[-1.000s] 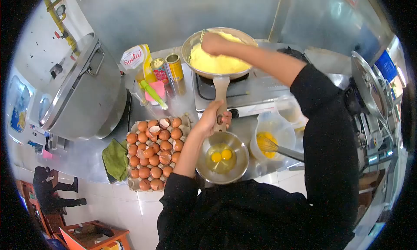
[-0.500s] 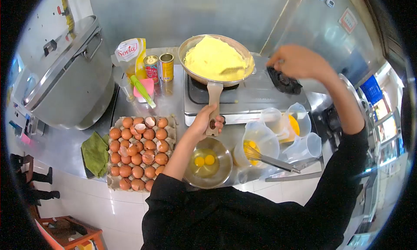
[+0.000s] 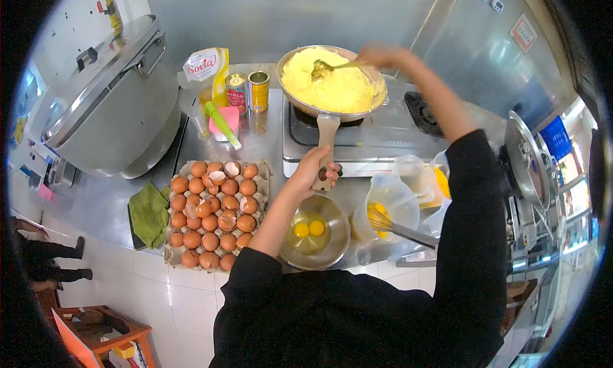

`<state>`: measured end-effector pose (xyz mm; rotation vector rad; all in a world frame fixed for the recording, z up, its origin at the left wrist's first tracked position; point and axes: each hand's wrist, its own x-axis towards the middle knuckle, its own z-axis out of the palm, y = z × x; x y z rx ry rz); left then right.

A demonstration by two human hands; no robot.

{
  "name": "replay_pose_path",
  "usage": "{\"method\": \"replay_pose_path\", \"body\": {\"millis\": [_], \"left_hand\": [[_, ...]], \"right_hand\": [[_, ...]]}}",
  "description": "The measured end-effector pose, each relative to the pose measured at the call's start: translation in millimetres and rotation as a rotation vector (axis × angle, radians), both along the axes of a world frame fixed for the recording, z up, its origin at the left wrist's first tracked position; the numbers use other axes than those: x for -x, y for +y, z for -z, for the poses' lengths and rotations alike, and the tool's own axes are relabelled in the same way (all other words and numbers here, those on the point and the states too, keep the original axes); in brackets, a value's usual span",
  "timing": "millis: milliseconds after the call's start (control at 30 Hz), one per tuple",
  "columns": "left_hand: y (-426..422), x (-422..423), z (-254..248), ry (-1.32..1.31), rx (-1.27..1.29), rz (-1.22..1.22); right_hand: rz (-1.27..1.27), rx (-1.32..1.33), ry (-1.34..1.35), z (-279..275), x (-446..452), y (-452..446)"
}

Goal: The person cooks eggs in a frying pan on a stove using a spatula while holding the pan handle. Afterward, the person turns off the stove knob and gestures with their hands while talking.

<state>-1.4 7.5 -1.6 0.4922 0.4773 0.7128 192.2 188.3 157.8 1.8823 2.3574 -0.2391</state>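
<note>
My left hand [image 3: 312,172] is closed around the pale handle of a frying pan [image 3: 329,128]. The pan sits over the left burner of a gas stove [image 3: 373,141], heaped with a soft yellow mixture [image 3: 341,90]. Above the pan's right rim, my blurred right hand [image 3: 381,56] is closed on the handle of a metal spoon [image 3: 345,66]. The spoon's head rests in the mixture, coated with it; its exact shape is unclear. Just below my left hand stands a steel bowl [image 3: 343,246] with two cracked eggs [image 3: 309,229] in it.
Left are an egg tray [image 3: 264,183] with eggs and broken shells, a green cloth [image 3: 149,214] and a big pot [image 3: 115,125]. Two cans [image 3: 258,92], a Sovia pouch [image 3: 205,68] and a pink-and-green utensil [image 3: 221,124] stand behind. Right, a plastic jug [image 3: 402,205] holds a whisk [image 3: 408,234].
My right hand has swung left from beyond the pan to its rim. The spoon has gone from the mixture's right side to its upper left. My left hand keeps its grip on the handle.
</note>
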Motion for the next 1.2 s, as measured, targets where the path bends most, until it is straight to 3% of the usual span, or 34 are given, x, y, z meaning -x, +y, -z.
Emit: {"method": "replay_pose_path", "body": {"millis": [33, 100, 233, 300, 367, 467, 767, 867, 1033, 1100, 1200], "left_hand": [[-1.2, 0.3, -0.3, 0.012, 0.007, 0.007], [0.7, 1.2, -5.1, 0.025, 0.012, 0.015], [1.1, 0.6, -6.3, 0.038, -0.015, 0.008], [-1.1, 0.2, -9.1, 0.054, -0.003, 0.005], [-3.4, 0.8, -13.9, 0.071, -0.006, 0.005], [-2.8, 1.6, -15.0, 0.107, -0.028, -0.003], [-4.4, 2.3, -15.7, 0.131, -0.047, -0.003], [-5.7, 1.3, -15.1, 0.117, -0.011, -0.012], [-2.2, -0.4, -13.3, 0.101, 0.011, -0.007], [-3.3, 0.3, -15.5, 0.1, 0.029, -0.007], [-4.6, 0.5, -16.9, 0.12, 0.006, -0.021]], "right_hand": [[0.1, 0.045, 0.033, -26.9, -5.5, -4.7], [0.06, -0.007, -0.163, -76.0, -2.6, -40.4], [-0.143, -0.212, -0.235, -108.6, -5.9, -125.8], [-0.088, -0.093, -0.128, -96.3, -17.5, -144.2], [-0.091, -0.052, -0.196, -81.3, -11.1, -165.8], [-0.15, -0.118, -0.172, -40.4, -8.8, -166.1], [-0.141, -0.236, -0.041, 17.7, 28.6, -37.7], [-0.182, -0.109, -0.037, -2.6, 15.8, -2.2], [-0.096, -0.083, -0.194, -85.2, -9.1, -42.3], [-0.201, -0.067, -0.129, -103.0, -16.6, -84.9], [-0.196, 0.043, -0.032, -91.2, -22.7, -126.1]]}}
